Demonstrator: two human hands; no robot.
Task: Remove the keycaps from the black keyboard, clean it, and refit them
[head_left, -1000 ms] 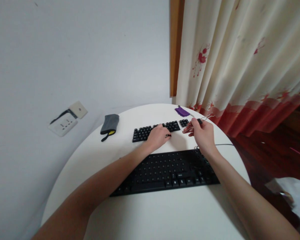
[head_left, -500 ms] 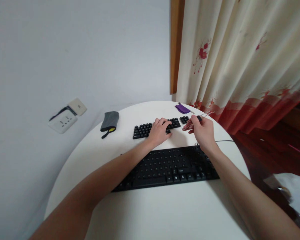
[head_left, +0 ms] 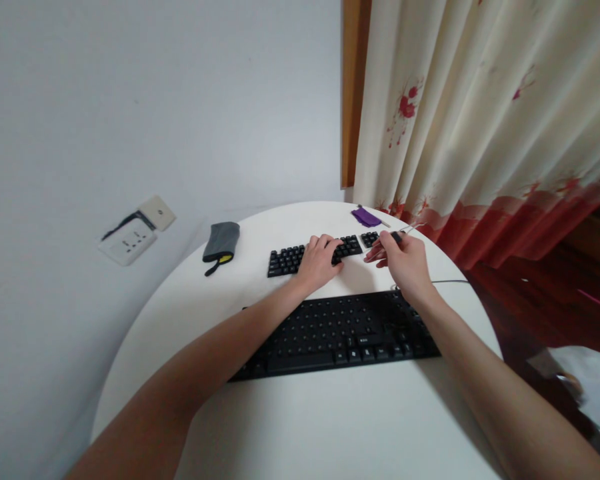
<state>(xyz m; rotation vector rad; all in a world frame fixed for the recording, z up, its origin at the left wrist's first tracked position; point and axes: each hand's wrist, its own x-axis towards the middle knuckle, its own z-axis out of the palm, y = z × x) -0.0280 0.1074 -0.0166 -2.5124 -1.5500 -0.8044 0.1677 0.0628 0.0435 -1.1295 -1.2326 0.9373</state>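
A black keyboard [head_left: 330, 333] lies across the round white table [head_left: 300, 427] close to me. Beyond it, rows of loose black keycaps [head_left: 285, 260] are laid out, with a smaller cluster of keycaps [head_left: 369, 238] to their right. My left hand [head_left: 320, 261] rests on the rows of keycaps, fingers spread over them. My right hand [head_left: 403, 261] is closed on a thin wire key puller [head_left: 405, 230] with a black keycap in its end, just right of the small cluster.
A grey pouch with a yellow tab [head_left: 221, 244] lies at the table's back left. A purple cloth [head_left: 365, 217] sits at the far edge. A cable [head_left: 450, 281] runs off to the right. Wall sockets [head_left: 130, 240] are at left, a flowered curtain [head_left: 480, 133] behind.
My left hand has moved forward from a curled pose onto the keycap rows with fingers spread. My right hand has stayed put with the tool. The view has shifted a little.
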